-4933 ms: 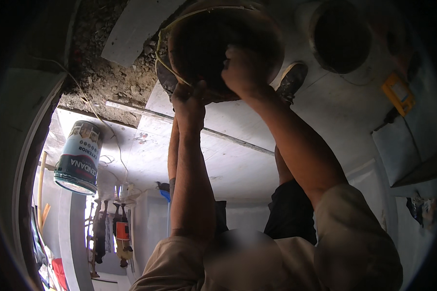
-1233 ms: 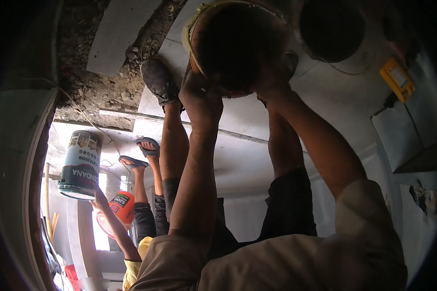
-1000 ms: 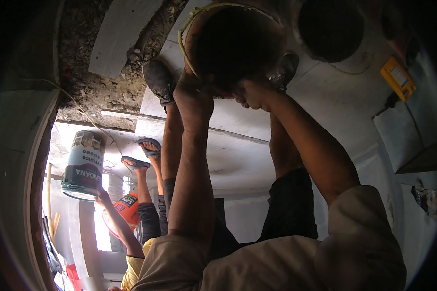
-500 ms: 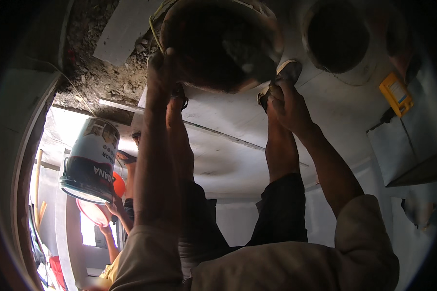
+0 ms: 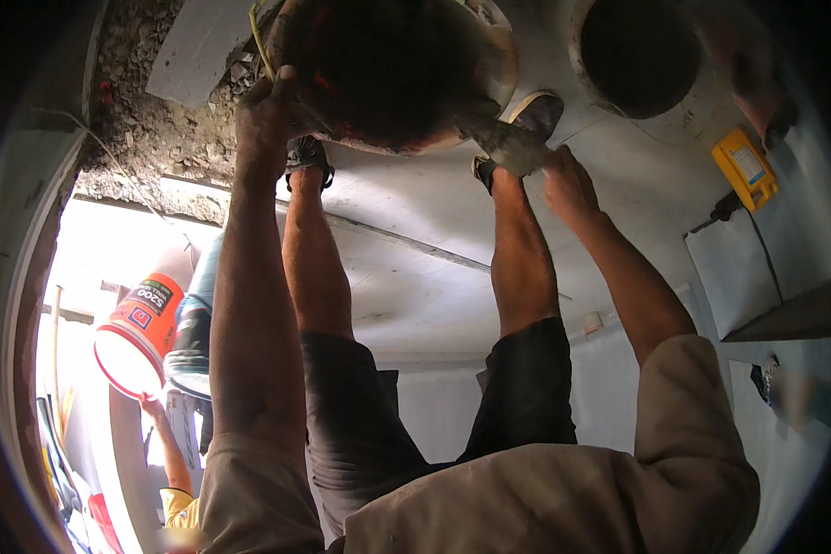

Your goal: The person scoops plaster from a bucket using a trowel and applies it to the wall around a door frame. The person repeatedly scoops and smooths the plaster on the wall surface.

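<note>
A wide, round tub (image 5: 489, 69) with a very dark inside stands at the top, in front of my feet. My left hand (image 5: 266, 115) is closed on its near left rim, beside a thin yellowish strip (image 5: 260, 42). In my right hand (image 5: 571, 189) is a trowel, its grey, smeared blade (image 5: 517, 148) lying across the tub's lower right rim above my shoe. Shadow hides what the tub contains.
A second round container (image 5: 577, 55) stands at the upper right, near a yellow jug-like case (image 5: 746, 171). Rubble (image 5: 120, 138) and a pale board (image 5: 194, 55) lie at the upper left. At left, another person's hand (image 5: 152, 404) supports an orange bucket (image 5: 143, 314) beside a dark-banded bucket (image 5: 194, 323).
My right hand has brought the trowel blade up from inside the tub to its rim. At left, the orange bucket has come into fuller view, and the dark-and-white bucket has shifted.
</note>
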The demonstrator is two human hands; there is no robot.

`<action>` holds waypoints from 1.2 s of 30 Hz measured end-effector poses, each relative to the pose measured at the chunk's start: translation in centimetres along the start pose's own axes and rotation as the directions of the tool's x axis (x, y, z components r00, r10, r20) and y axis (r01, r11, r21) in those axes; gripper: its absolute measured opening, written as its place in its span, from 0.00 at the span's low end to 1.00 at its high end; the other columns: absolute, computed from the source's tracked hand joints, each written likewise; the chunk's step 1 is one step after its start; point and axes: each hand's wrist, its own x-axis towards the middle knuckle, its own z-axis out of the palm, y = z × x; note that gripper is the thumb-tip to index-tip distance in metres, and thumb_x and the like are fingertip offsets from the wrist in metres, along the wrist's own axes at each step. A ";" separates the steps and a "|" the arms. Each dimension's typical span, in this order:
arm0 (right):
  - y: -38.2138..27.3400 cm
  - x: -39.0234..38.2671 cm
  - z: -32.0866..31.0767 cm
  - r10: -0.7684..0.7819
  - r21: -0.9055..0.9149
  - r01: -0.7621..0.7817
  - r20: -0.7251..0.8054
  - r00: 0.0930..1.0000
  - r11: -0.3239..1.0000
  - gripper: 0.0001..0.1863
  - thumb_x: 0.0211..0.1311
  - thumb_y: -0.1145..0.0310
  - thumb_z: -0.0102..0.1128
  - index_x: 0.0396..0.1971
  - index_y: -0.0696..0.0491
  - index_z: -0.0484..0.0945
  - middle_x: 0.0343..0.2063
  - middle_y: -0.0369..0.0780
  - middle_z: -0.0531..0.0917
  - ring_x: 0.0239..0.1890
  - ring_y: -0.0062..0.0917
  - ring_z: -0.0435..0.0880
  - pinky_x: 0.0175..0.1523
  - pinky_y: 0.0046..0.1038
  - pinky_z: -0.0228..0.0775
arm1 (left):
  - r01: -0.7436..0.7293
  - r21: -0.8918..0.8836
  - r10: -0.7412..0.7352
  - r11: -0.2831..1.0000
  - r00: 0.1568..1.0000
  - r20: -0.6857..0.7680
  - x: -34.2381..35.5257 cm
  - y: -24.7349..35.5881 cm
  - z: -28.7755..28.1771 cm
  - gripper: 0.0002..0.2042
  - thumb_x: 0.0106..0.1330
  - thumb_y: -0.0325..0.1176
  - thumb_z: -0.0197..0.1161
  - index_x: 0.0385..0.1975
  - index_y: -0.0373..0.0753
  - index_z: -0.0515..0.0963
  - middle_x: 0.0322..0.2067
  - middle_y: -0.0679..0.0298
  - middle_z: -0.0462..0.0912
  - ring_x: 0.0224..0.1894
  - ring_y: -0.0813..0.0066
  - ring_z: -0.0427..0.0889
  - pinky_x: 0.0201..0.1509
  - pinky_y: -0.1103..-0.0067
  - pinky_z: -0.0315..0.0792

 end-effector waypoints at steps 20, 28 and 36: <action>-5.8 -0.5 -7.3 0.213 0.565 -0.743 0.726 0.654 0.359 0.32 0.74 0.40 0.48 0.59 0.55 0.65 0.20 0.34 0.68 0.14 0.15 0.64 0.15 0.23 0.59 | 0.074 -0.018 -0.075 0.997 0.996 -0.039 0.4 0.2 0.0 0.24 0.70 0.52 0.63 0.43 0.32 0.78 0.30 0.58 0.84 0.29 0.70 0.85 0.34 0.75 0.83; -10.5 -5.4 -11.4 0.317 0.591 -0.481 0.366 0.875 0.648 0.17 0.75 0.56 0.48 0.48 0.56 0.62 0.29 0.50 0.77 0.32 0.45 0.79 0.37 0.44 0.73 | 0.048 -0.002 -0.047 0.999 0.992 0.116 -0.8 0.4 -0.4 0.27 0.69 0.54 0.63 0.51 0.32 0.76 0.41 0.56 0.84 0.42 0.65 0.86 0.47 0.68 0.84; -18.6 6.4 -9.2 0.392 0.613 -0.445 0.229 0.891 0.652 0.12 0.69 0.65 0.56 0.42 0.58 0.72 0.30 0.51 0.81 0.28 0.48 0.83 0.35 0.45 0.77 | 0.004 -0.062 0.003 0.998 0.994 0.112 -3.8 1.3 3.1 0.16 0.67 0.38 0.68 0.47 0.34 0.78 0.35 0.61 0.83 0.34 0.74 0.85 0.38 0.76 0.82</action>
